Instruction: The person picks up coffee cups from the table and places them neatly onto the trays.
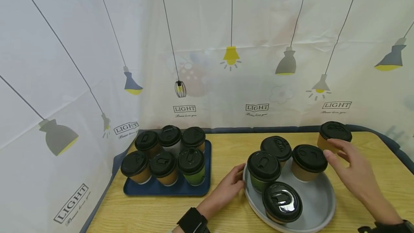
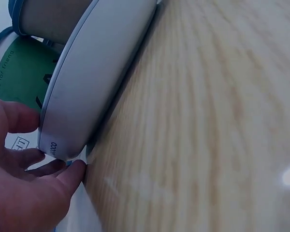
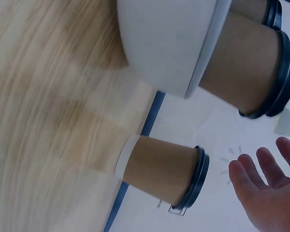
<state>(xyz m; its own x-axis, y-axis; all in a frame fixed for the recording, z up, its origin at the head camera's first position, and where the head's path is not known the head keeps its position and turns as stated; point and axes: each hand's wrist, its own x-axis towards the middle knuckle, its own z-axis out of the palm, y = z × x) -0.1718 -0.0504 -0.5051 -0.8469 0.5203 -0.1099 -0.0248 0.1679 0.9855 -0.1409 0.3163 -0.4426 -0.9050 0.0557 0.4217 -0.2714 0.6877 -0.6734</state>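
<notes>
My left hand (image 1: 227,187) holds the left side of a round grey tray (image 1: 324,214); in the left wrist view its fingers and thumb bend about the rim (image 2: 94,63). On that tray stand several lidded paper coffee cups: a green one (image 1: 258,183), a brown one (image 1: 304,173), one at the back (image 1: 276,147) and one in front (image 1: 282,202). Over the tray's right side my right hand (image 1: 353,170) hovers, fingers relaxed and holding nothing, near a brown cup (image 1: 334,132) that stands on the table behind it. The right wrist view shows this cup (image 3: 159,169) apart from the hand.
To the left a blue rectangular tray (image 1: 207,172) carries several more lidded cups (image 1: 163,164) in two rows. The wooden table (image 1: 226,154) ends against a wall cloth (image 1: 220,82) printed with lamps.
</notes>
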